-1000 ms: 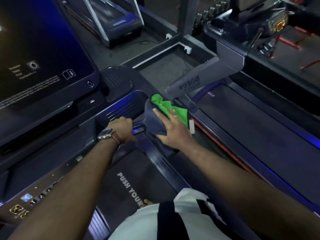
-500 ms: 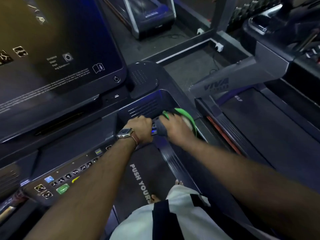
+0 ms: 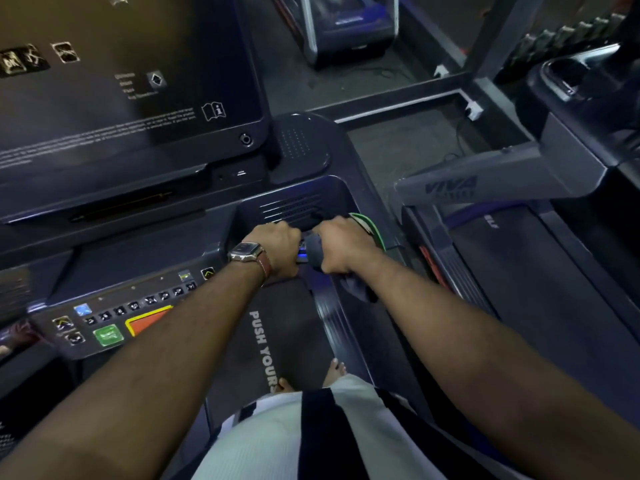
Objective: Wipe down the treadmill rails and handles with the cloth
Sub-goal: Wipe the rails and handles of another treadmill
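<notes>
— Head view: your right hand (image 3: 341,245) has gone from lying flat on the cloth (image 3: 367,226) a second ago to wrapping it tight round the handle (image 3: 302,255)?

— Yes. Your left hand (image 3: 277,247) stays clamped on the same handle, just left of it, near the console (image 3: 138,306). You're wiping the grip itself now; the rails likely remain.

White capitals reading "PUSH YOURS", the rest cut off by clothing, run along the treadmill belt (image 3: 277,341). The grey upright (image 3: 485,183) of the neighbouring treadmill bears "VIVA". The print on the console screen (image 3: 131,98) is too blurred to read, apart from an "i" information-booklet symbol.
</notes>
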Demonstrator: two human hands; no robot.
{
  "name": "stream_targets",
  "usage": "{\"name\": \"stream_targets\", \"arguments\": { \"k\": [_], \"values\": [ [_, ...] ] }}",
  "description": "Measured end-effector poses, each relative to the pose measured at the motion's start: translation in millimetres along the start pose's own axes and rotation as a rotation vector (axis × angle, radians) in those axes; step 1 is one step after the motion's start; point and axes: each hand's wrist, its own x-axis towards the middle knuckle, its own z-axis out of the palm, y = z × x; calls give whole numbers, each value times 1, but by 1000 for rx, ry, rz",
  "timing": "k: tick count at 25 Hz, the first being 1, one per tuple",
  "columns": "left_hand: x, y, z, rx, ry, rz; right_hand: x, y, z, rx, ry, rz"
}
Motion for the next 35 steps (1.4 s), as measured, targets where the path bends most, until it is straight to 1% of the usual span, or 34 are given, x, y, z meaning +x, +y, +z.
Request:
{"name": "stream_targets", "arguments": {
  "k": [2, 5, 7, 8, 10, 11, 13, 14, 16, 17, 18, 19, 20, 21, 23, 24, 26, 28, 29, 31, 35],
  "values": [
    [1, 1, 0, 4, 0, -8, 1, 5, -1, -5, 39, 11],
    [1, 2, 2, 4, 6, -21, -1, 4, 6, 9, 1, -3],
    [1, 4, 2, 11, 0, -27, 0, 6, 6, 10, 68, -26],
    [1, 4, 2, 16, 9, -31, 2, 6, 3, -7, 58, -18],
    [0, 2, 4, 12, 23, -49, 5, 4, 4, -17, -34, -17],
    [-1, 3, 5, 7, 23, -52, 6, 4, 5, -6, -52, -20],
    [-5, 0, 4, 20, 22, -43, 5, 6, 5, 17, 49, -23],
    [-9, -5, 3, 49, 23, -41, 5, 6, 3, 11, 61, -20],
    [-20, -19, 3, 186, 60, -35, 6, 4, 2, -25, -54, -22],
    [-26, -26, 4, 249, 92, -18, 6, 3, 1, -15, -77, -20],
    [-32, -33, 5, 298, 126, 5, 8, 3, 0, 11, -24, -22],
    [-36, -38, 5, 328, 148, 6, 8, 2, -2, 16, 67, -30],
    [-38, -43, 7, 333, 166, -1, 8, -1, -3, -19, 89, -28],
    [-40, -48, 9, 312, 183, -2, 7, -5, -4, -63, 26, -38],
    [-43, -52, 10, 186, 202, -21, 12, -7, -9, -85, -113, -71],
    [-44, -50, 10, 126, 187, -49, 14, -5, -12, -62, -106, -63],
    [-44, -46, 7, 81, 156, -134, 14, -6, -13, -32, -86, -33],
    [-43, -43, 6, 66, 163, -195, 16, -11, -13, 7, -173, -30],
    [-43, -41, 5, 61, 159, -207, 16, -13, -12, 26, -155, -38],
    [-43, -39, 2, 86, 136, -211, 12, -17, -7, -14, -39, -62],
    [-43, -37, -5, 118, 107, -219, 14, -25, -1, 2, -35, -67]
  ]
}}
